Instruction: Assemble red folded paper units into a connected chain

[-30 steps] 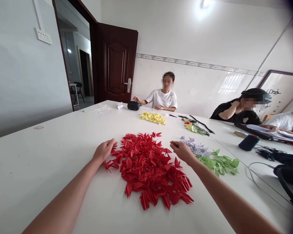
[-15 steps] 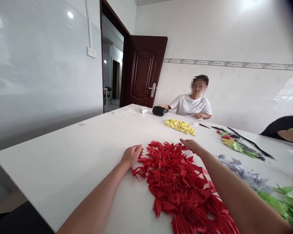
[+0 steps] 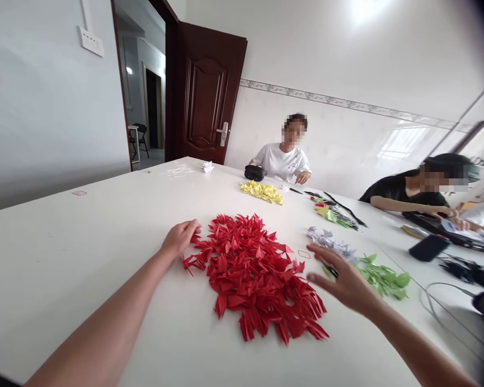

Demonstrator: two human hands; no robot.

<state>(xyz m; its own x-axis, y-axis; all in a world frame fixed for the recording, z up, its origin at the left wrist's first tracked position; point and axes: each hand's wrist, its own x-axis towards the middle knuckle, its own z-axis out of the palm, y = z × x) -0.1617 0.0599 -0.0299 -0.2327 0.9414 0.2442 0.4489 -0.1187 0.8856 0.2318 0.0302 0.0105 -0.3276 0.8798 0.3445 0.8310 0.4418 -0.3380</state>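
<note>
A big heap of red folded paper pieces [image 3: 254, 274] lies on the white table [image 3: 105, 242] in front of me. My left hand [image 3: 180, 237] rests at the heap's left edge with its fingers curled loosely against the paper. Over the heap's right edge hovers my right hand [image 3: 342, 279], fingers spread, with a thin dark thing showing between them. Just right of that hand lie a small pile of grey folded pieces [image 3: 331, 243] and a pile of green ones [image 3: 381, 277].
A yellow paper pile [image 3: 263, 192] and mixed coloured pieces with dark sticks [image 3: 334, 210] lie farther back. One person in white sits at the far end by a black pouch [image 3: 254, 172]. Others sit at right near a phone [image 3: 426, 247] and cables [image 3: 447, 301]. A door [image 3: 204, 99] stands open.
My right hand has come back from the heap's far edge to its near right side and spread its fingers. My left hand has stayed at the left edge. The view swung right.
</note>
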